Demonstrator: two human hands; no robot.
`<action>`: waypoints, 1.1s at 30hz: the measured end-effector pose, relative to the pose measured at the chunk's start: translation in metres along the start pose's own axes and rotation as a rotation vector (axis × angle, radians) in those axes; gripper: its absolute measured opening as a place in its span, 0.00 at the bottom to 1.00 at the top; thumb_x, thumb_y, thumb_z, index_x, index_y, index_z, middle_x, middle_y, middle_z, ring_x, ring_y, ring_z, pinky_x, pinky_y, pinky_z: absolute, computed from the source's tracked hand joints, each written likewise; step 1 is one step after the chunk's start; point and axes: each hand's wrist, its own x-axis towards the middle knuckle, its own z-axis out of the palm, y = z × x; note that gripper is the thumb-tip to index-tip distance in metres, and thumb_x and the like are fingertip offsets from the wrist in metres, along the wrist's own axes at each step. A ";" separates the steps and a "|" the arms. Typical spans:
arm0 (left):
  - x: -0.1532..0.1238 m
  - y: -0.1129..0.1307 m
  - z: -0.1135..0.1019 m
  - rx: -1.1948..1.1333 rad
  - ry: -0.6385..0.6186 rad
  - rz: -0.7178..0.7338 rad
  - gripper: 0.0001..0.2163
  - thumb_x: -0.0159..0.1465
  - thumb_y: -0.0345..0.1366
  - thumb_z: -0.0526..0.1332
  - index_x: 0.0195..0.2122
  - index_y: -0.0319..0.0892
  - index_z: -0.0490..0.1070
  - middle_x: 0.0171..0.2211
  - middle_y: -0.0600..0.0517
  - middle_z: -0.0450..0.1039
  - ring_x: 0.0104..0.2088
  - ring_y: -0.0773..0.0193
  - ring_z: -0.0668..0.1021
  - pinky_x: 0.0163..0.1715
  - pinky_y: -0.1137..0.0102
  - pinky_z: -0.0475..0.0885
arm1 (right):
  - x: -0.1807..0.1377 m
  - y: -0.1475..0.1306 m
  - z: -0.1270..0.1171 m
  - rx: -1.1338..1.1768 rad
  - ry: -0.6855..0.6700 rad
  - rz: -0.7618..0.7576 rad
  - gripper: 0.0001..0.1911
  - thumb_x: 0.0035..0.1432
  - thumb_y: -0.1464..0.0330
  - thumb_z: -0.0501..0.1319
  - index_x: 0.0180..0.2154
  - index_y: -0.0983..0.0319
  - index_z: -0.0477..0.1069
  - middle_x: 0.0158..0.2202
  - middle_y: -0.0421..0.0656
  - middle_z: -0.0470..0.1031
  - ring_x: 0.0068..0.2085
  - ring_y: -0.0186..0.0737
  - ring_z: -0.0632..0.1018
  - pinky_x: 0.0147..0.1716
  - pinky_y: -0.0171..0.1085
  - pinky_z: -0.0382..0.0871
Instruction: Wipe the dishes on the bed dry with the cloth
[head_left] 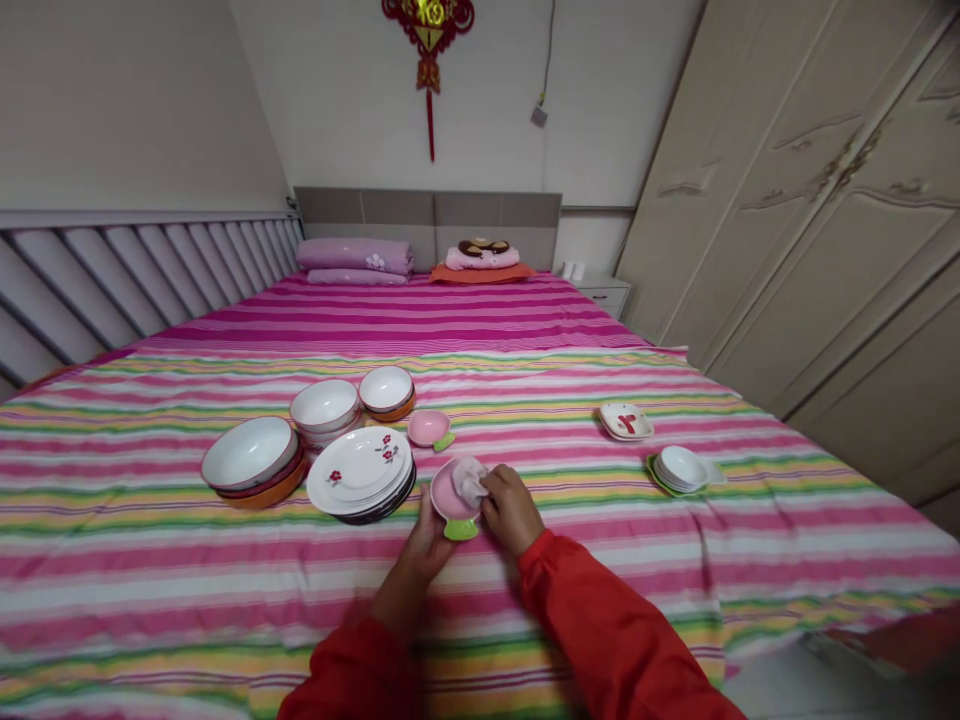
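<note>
My left hand (429, 535) grips a small pink bowl (444, 497) with a green leaf-shaped handle, holding it tilted above the striped cloth. Pinched in my right hand (511, 508) is a crumpled whitish tissue (469, 482), pressed against the inside of that bowl. A second pink bowl (429, 427) with a green handle lies on the cloth just beyond. Left of my hands stands a stack of plates (358, 470), the top one white with red flowers.
Stacked bowls stand at the left: a large stack (251, 455), a middle one (324, 405) and a smaller one (386, 388). To the right lie square dishes (627, 421) and small white and green bowls (681, 468). Folded bedding (356, 255) rests by the headboard (495, 212).
</note>
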 end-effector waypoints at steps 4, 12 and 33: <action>0.000 -0.001 -0.004 0.018 0.032 -0.033 0.26 0.66 0.51 0.45 0.54 0.39 0.67 0.43 0.45 0.77 0.50 0.58 0.74 0.54 0.62 0.64 | -0.002 -0.015 0.006 -0.017 -0.142 -0.181 0.10 0.46 0.82 0.56 0.26 0.62 0.71 0.31 0.44 0.68 0.36 0.41 0.68 0.36 0.37 0.63; 0.006 0.004 -0.004 -0.039 0.013 0.077 0.20 0.67 0.47 0.46 0.51 0.44 0.69 0.40 0.51 0.77 0.42 0.64 0.77 0.48 0.70 0.68 | 0.029 -0.025 0.027 -0.195 -0.056 -0.266 0.06 0.59 0.76 0.58 0.35 0.63 0.74 0.38 0.50 0.73 0.41 0.46 0.68 0.41 0.42 0.65; -0.001 0.002 0.002 -0.001 -0.054 0.014 0.26 0.64 0.53 0.47 0.55 0.41 0.65 0.46 0.44 0.76 0.52 0.57 0.74 0.57 0.60 0.62 | 0.012 -0.021 0.017 0.597 -0.118 0.230 0.07 0.41 0.72 0.63 0.28 0.63 0.70 0.25 0.37 0.71 0.27 0.35 0.70 0.29 0.33 0.63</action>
